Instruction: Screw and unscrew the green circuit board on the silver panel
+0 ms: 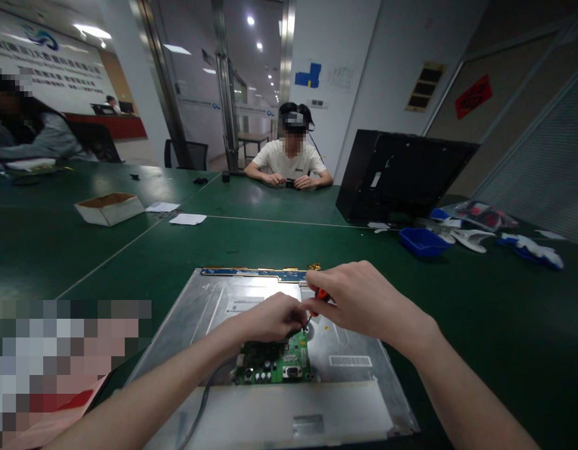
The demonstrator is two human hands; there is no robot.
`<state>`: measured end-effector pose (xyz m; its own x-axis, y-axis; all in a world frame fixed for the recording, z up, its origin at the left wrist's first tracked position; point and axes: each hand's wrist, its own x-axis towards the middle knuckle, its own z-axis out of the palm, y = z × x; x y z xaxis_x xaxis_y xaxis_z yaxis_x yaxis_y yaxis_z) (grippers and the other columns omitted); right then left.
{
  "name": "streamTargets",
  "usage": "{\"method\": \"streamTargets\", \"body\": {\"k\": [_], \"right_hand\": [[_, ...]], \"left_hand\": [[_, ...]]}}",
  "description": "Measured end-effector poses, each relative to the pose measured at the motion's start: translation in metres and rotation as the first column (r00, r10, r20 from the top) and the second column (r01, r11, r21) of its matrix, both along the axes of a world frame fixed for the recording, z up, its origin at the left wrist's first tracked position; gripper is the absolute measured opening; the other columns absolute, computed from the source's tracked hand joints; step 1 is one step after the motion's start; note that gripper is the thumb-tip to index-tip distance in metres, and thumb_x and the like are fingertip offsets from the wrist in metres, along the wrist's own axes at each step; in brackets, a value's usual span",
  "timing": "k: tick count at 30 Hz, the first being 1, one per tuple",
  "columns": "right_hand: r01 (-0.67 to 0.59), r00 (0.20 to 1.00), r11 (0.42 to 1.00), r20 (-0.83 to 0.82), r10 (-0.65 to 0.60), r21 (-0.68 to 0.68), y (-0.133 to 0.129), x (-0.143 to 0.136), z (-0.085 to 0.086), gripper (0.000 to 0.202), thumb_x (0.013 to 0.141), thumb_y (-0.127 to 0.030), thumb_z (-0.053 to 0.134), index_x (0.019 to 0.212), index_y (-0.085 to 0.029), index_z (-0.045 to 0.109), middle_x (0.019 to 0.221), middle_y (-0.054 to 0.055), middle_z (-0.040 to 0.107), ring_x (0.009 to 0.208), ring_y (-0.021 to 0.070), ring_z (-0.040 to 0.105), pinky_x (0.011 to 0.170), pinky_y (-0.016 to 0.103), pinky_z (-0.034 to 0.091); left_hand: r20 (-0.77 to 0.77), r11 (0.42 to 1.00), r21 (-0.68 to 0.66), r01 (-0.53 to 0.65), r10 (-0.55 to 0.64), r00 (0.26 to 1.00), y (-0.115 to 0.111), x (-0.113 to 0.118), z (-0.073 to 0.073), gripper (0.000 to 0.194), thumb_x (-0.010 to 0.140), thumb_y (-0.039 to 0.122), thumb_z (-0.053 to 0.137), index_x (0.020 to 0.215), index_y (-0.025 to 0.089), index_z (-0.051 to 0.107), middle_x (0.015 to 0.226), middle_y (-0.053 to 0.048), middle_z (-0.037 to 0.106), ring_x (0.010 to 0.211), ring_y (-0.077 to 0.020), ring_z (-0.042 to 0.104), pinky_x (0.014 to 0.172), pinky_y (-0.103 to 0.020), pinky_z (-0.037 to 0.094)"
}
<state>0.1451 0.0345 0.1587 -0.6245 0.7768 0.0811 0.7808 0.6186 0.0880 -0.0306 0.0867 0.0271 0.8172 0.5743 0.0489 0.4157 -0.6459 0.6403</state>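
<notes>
A silver display panel (349, 337) lies with its metal back up on the table before me. Mounted on it is a green circuit board (296, 357), and a narrow blue circuit strip (242, 272) runs along its far edge. My right hand (359, 300) grips a red-and-black screwdriver (321, 295), its shaft angled down to the green board's far right corner. Close to that tip, my left hand (277, 317) has its fingers curled together over the board; what they pinch, if anything, is hidden. A grey cable (202, 406) trails off the panel's near left side.
A black monitor housing (401, 175) stands at the back right, with a blue tray (423, 242) and gloves (533, 249) nearby. An open cardboard box (109, 209) and papers (188, 219) lie left. One person (289, 156) sits opposite, another far left.
</notes>
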Motion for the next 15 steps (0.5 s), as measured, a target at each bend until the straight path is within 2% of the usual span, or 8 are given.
{"method": "streamTargets", "body": {"k": [3,7,10,12,15], "right_hand": [[-0.021,1.0,1.0,-0.02,0.02,-0.016,0.0011,0.0014,-0.0007,0.005,0.087,-0.027,0.054,0.088,-0.022,0.054,0.076,0.0,0.067,0.063,0.0159,0.058,0.051,0.027,0.021],[-0.103,0.992,0.994,-0.076,0.1,-0.039,0.0005,0.0049,0.0,0.012,0.082,-0.021,0.055,0.094,-0.022,0.053,0.086,0.0,0.067,0.069,0.0152,0.057,0.052,0.027,0.023],[-0.099,0.993,0.995,-0.069,0.098,-0.012,0.0003,0.0041,-0.001,0.009,0.085,-0.029,0.056,0.09,-0.022,0.053,0.084,-0.001,0.066,0.068,0.0157,0.057,0.052,0.028,0.022],[-0.066,0.997,0.998,-0.05,0.067,0.016,0.001,0.002,-0.0027,0.014,0.087,-0.037,0.055,0.088,-0.022,0.053,0.081,-0.001,0.067,0.066,0.0161,0.057,0.051,0.028,0.021],[-0.032,0.999,0.999,-0.012,0.033,0.04,0.003,0.0001,-0.0052,0.013,0.09,-0.033,0.052,0.084,-0.022,0.053,0.077,-0.001,0.067,0.064,0.0156,0.057,0.05,0.028,0.019]], "left_hand": [[0.013,1.0,0.003,0.017,-0.017,1.0,0.0007,0.0002,-0.0021,0.023,0.071,0.001,0.056,0.085,0.014,0.07,0.083,-0.003,0.071,0.074,-0.0173,0.063,0.068,-0.023,0.044],[0.01,1.0,0.017,0.003,-0.003,1.0,0.0004,0.0001,-0.0031,0.024,0.071,0.001,0.056,0.086,0.014,0.07,0.081,-0.002,0.071,0.073,-0.0169,0.062,0.067,-0.022,0.044],[-0.002,1.0,0.029,0.005,-0.004,1.0,0.0004,-0.0003,-0.0022,0.021,0.072,0.002,0.055,0.081,0.015,0.069,0.076,-0.001,0.069,0.071,-0.0166,0.061,0.065,-0.022,0.043],[0.002,0.999,0.03,0.01,-0.01,1.0,0.0008,-0.0004,-0.002,0.02,0.073,0.002,0.055,0.079,0.014,0.068,0.076,-0.001,0.069,0.071,-0.0165,0.061,0.065,-0.022,0.042],[0.018,1.0,0.009,0.021,-0.021,1.0,0.0013,-0.0001,-0.0016,0.022,0.072,0.001,0.055,0.083,0.015,0.068,0.081,-0.001,0.07,0.073,-0.0166,0.062,0.067,-0.022,0.043]]}}
